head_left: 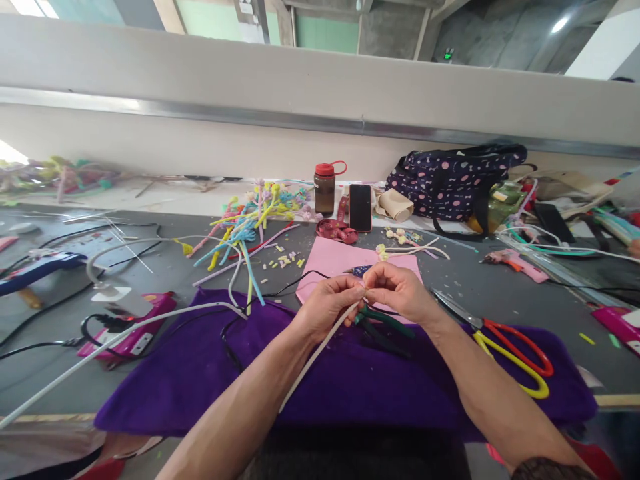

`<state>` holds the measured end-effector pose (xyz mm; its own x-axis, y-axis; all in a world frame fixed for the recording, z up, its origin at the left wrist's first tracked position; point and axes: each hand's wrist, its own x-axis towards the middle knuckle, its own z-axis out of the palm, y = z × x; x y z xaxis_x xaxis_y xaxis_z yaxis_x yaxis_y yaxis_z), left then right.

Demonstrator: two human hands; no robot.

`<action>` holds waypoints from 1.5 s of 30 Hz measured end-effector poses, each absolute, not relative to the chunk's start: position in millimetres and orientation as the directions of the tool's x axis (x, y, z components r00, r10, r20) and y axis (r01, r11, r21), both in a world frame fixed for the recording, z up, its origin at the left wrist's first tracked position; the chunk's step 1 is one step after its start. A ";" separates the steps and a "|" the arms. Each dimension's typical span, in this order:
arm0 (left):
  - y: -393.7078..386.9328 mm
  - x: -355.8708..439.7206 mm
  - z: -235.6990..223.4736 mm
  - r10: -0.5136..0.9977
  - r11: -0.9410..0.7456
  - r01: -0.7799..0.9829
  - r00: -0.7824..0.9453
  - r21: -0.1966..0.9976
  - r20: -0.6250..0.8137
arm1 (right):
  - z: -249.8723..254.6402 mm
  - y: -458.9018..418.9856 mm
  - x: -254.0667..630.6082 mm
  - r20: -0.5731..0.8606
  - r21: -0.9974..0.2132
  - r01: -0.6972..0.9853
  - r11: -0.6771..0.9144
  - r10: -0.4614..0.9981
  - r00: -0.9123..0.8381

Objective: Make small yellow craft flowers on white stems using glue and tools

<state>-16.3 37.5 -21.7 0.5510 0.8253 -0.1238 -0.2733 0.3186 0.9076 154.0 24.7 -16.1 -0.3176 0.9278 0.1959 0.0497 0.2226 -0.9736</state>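
Note:
My left hand (333,300) is closed on a long cream pipe cleaner (320,350), which slants down toward me below the fingers. At its upper end the fingertips of my right hand (403,290) pinch together, touching those of the left. What lies exactly between the fingertips is too small to make out. Green-handled pliers (383,327) lie just under my hands on a purple cloth (200,373). Behind the hands a pink sheet (325,263) lies flat, with a dark patterned tool tip (359,271) partly hidden on it.
Red-and-yellow-handled scissors (515,353) lie beside my right forearm. A pink glue gun (517,265) rests further right. Colourful pipe-cleaner pieces (245,227), a bottle (325,190), a phone (360,208) and a patterned bag (450,180) stand behind. A pink power strip (135,333) and cables lie left.

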 end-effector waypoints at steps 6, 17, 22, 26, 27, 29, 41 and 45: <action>39.3 -20.7 -16.2 0.789 0.382 -0.260 0.591 0.887 -0.166 | -14.9 28.5 152.4 0.251 -0.967 -0.009 0.256 0.943 -0.217; 40.3 -20.3 -16.7 0.821 0.425 -0.309 0.527 0.851 -0.219 | -22.2 27.6 144.4 0.317 -0.944 0.056 0.326 0.940 -0.125; 40.2 -20.8 -16.9 0.811 0.427 -0.299 0.545 0.853 -0.214 | -22.8 27.0 143.7 0.289 -0.952 0.065 0.300 0.948 -0.136; 41.0 -21.1 -17.3 0.791 0.430 -0.294 0.578 0.854 -0.199 | -20.2 26.3 146.1 0.240 -0.967 0.059 0.250 0.961 -0.140; 41.0 -21.1 -17.4 0.793 0.416 -0.283 0.577 0.864 -0.193 | -19.5 26.0 146.3 0.237 -0.967 0.065 0.248 0.961 -0.142; 40.7 -21.1 -17.9 0.809 0.374 -0.250 0.558 0.893 -0.183 | -18.8 25.6 146.1 0.241 -0.963 0.086 0.255 0.959 -0.149; 36.2 -19.0 -16.6 0.842 0.289 -0.148 0.510 0.946 -0.178 | -25.7 27.9 143.9 0.371 -0.897 0.191 0.399 0.914 -0.166; 37.0 -17.7 -17.5 0.869 0.297 -0.201 0.462 0.934 -0.177 | -23.6 27.0 143.0 0.321 -0.928 0.146 0.343 0.935 -0.152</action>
